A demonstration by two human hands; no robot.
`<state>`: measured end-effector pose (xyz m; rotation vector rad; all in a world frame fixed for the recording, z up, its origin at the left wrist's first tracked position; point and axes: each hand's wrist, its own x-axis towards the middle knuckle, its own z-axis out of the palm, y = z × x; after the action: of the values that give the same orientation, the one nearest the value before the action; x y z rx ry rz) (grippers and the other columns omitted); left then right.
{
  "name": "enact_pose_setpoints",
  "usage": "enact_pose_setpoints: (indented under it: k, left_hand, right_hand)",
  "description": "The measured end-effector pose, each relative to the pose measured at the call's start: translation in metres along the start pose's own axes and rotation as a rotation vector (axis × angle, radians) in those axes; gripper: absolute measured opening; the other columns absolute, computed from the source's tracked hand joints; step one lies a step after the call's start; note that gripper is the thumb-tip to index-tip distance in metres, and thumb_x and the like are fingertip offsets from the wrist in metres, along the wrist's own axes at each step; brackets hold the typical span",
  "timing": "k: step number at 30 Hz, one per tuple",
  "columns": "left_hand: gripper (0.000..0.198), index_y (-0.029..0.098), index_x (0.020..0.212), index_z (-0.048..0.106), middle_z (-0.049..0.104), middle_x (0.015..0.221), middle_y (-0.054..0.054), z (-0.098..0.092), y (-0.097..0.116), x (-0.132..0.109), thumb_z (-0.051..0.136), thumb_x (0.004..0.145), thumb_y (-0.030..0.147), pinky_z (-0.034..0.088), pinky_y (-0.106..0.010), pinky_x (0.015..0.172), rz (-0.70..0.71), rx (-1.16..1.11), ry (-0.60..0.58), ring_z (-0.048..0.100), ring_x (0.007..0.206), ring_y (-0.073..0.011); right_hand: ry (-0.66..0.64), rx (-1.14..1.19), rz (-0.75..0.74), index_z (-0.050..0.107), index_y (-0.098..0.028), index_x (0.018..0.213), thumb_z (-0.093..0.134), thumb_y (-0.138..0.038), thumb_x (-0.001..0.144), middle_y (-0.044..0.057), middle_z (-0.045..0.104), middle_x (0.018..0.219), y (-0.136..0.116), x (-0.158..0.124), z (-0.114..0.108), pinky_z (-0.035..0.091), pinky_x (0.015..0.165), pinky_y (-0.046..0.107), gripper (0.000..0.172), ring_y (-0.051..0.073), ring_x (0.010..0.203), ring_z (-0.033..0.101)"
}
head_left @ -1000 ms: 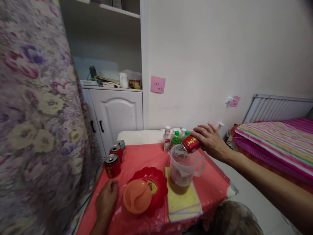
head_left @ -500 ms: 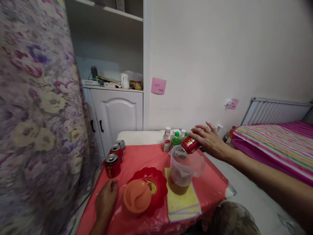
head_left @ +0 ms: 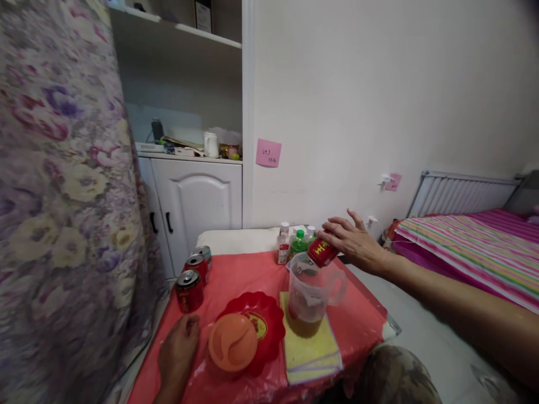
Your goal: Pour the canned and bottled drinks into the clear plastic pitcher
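My right hand (head_left: 351, 244) grips a red drink can (head_left: 323, 251), tilted with its top down over the mouth of a clear plastic measuring jug (head_left: 309, 294). Brownish liquid lies in the bottom of the jug, which stands on a folded yellow cloth (head_left: 314, 356). No stream from the can is clear to see. Loosely curled, my left hand (head_left: 180, 343) rests on the red-covered table with nothing visible in it. Just beyond it stands an upright red and black can (head_left: 189, 290), its top facing up.
Two more cans, one red (head_left: 197, 267) and one pale (head_left: 204, 253), stand behind. An orange divided bowl (head_left: 233, 342) sits on a scalloped red plate (head_left: 275, 331). Several bottles, including a green-capped bottle (head_left: 298, 244), stand behind the jug. A floral curtain (head_left: 63, 196) hangs left.
The view has shifted slightly, so everything sits a little lower and further left. My right hand still holds the tilted can over the jug; my left hand stays on the table.
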<state>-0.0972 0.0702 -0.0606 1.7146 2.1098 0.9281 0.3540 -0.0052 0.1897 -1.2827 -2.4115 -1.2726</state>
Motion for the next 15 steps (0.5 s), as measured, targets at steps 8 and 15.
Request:
enact_pose_setpoints:
  k: [8, 15]
  left_hand:
    - [0.025, 0.025, 0.098, 0.064, 0.077, 0.11, -0.009, 0.004, -0.008, 0.007, 0.042, 0.09, 0.036, 0.048, -0.029, 0.07, 0.032, 0.023, -0.007, 0.072, 0.092, -0.0241]
    - [0.017, 0.024, 0.084, 0.069, 0.08, 0.096, -0.006, 0.004, -0.013, 0.023, 0.053, 0.08, 0.022, 0.053, -0.027, 0.074, 0.149, 0.051, -0.001, 0.074, 0.087, -0.0204]
  right_hand:
    - [-0.016, -0.004, -0.05, 0.045, -0.023, 0.142, 0.047, -0.01, 0.094, 0.01, 0.062, 0.134, 0.002, -0.006, 0.002, 0.015, 0.115, 0.06, 0.05, 0.029, 0.128, 0.046]
    - [-0.019, 0.021, 0.025, 0.048, -0.022, 0.139, 0.048, -0.008, 0.092, 0.01, 0.064, 0.131, 0.0, -0.012, 0.006, 0.018, 0.114, 0.06, 0.05, 0.029, 0.124, 0.049]
